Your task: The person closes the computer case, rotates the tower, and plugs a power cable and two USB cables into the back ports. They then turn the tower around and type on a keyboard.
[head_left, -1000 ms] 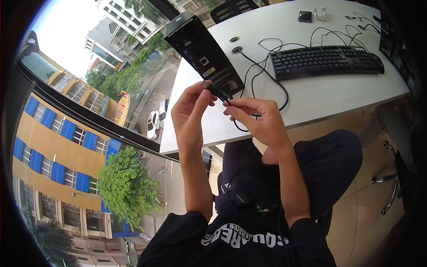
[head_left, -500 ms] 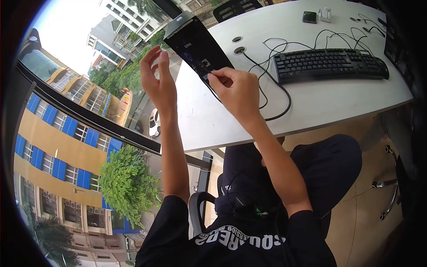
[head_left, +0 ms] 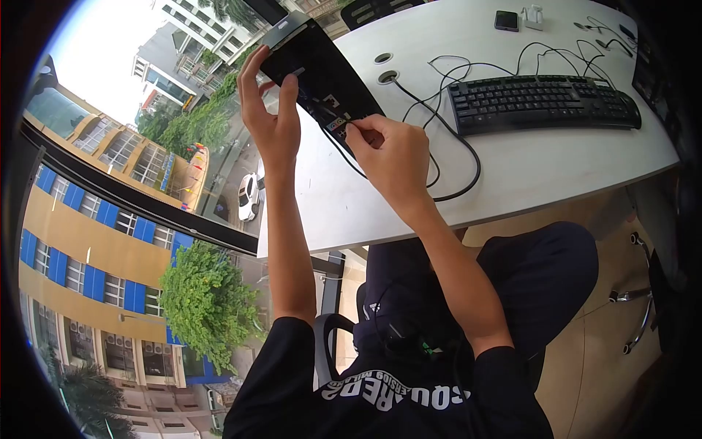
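Well, the computer tower (head_left: 316, 62) at eleven o'clock looked stiff and heavy, best held by its side edges, the left hand (head_left: 274, 132) wide there, the right hand (head_left: 397, 157) pinched narrow near the ports (head_left: 336, 124), on what I couldn't tell.

Having left the cable ends near the table's (head_left: 333, 212) front edge, the left hand (head_left: 272, 117) is now reaching up to the computer tower's (head_left: 325, 62) upper side, no longer hovering beside it. The right hand (head_left: 391, 154) is now pinching at the rear ports (head_left: 336, 124), while a thin cable (head_left: 343, 156) is curving below them instead of looping over that edge.
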Available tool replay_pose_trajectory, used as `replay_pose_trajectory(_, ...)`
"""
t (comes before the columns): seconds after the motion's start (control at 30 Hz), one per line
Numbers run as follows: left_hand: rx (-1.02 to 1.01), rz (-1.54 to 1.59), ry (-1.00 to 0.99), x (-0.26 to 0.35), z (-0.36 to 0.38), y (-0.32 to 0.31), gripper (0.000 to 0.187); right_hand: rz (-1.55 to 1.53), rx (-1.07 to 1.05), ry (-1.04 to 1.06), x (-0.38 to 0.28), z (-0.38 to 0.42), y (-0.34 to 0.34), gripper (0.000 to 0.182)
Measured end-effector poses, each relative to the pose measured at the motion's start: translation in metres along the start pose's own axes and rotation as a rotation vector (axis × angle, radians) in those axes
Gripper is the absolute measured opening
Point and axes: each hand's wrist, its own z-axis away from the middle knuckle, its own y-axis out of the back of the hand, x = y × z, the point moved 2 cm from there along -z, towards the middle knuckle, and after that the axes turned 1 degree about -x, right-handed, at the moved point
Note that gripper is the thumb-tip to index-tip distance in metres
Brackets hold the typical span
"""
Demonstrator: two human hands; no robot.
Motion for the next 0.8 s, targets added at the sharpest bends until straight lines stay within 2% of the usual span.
replay_pose_trajectory(0.27,-0.03,0.066,0.003,-0.005,0.0,0.004,0.053,0.101,-0.009,0.076,-0.017,0.0,-0.003,0.016)
replay_pose_trajectory(0.5,-0.059,0.063,0.026,0.0,-0.001,0.006,0.053,0.123,-0.132,0.11,-0.03,-0.01,-0.01,0.017)
replay_pose_trajectory(0.8,-0.166,0.045,0.048,0.008,-0.004,0.014,0.073,0.055,-0.194,0.029,-0.026,-0.021,-0.01,0.018)
